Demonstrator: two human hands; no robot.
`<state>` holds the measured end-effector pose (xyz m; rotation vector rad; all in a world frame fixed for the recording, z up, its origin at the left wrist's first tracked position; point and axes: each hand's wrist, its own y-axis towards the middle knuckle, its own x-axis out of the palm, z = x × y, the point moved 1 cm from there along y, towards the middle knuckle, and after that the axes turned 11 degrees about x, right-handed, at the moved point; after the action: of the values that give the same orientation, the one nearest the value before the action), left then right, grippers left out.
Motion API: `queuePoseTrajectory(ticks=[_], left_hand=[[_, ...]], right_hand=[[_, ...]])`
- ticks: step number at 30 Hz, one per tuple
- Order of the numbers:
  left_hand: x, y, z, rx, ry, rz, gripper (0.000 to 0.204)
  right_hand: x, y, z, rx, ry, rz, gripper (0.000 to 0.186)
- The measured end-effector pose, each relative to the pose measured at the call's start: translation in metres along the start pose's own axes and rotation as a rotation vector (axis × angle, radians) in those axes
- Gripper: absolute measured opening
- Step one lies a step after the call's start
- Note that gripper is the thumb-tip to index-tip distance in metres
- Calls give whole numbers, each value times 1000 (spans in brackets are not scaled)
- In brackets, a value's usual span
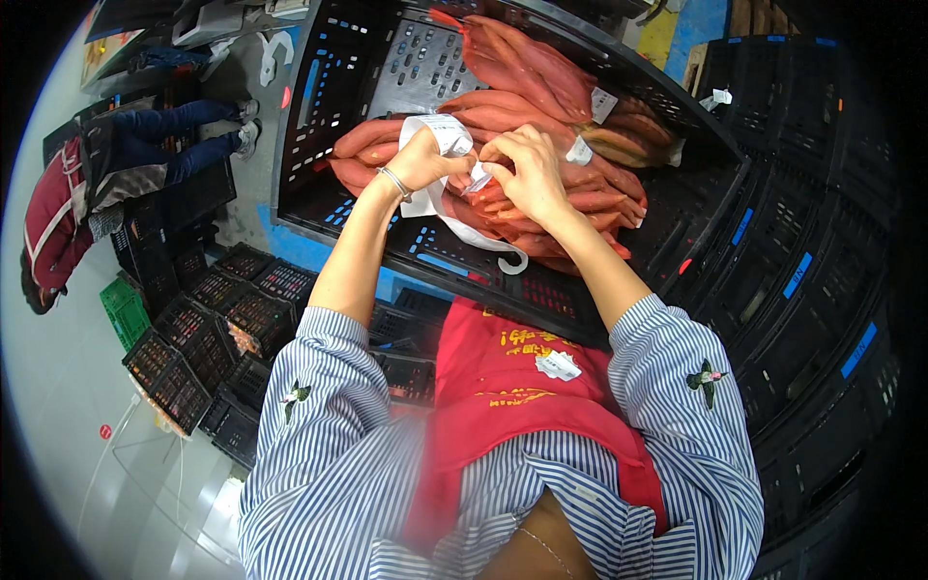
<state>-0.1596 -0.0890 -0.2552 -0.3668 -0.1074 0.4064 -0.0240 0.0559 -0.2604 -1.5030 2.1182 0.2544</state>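
My left hand (pixel 425 164), a bracelet at its wrist, is closed round a strip of white stickers (pixel 447 133). The strip's loose tail (pixel 476 237) hangs below the hand and curls at its end. Thumb and forefinger of my right hand (pixel 527 172) pinch a small white sticker (pixel 478 177) close to my left thumb. Both hands are over red mesh bags of sweet potatoes (pixel 527 70), which lie piled in a large black plastic crate (pixel 333 77). White tags (pixel 580 151) sit on some bags. My hands hide part of the middle bags.
Stacked black crates (pixel 773 251) with blue labels stand at the right. Lower left are filled black crates (pixel 184 338) and a green crate (pixel 126 307). Another person (pixel 116 174) in a red top bends over at the far left. More stickers (pixel 558 365) cling to my red apron (pixel 503 406).
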Motion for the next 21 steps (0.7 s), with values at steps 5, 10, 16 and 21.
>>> queuePoseTrajectory(ticks=[5,10,16,21], left_hand=[[3,-2,-4,-110,-139,15,5],[5,-4,-15,-201,-227,128,5],[0,-11,-31,-284,-123,391,3],[5,-6,-22,-126,-233,197,5]], right_hand=[[-2,2,-5,-77,-15,-14,17],[-6,3,-5,-237,19,12,18],[-29,-32,-18,51,275,152,8],[-58,-41,-19,69,26,118,19]])
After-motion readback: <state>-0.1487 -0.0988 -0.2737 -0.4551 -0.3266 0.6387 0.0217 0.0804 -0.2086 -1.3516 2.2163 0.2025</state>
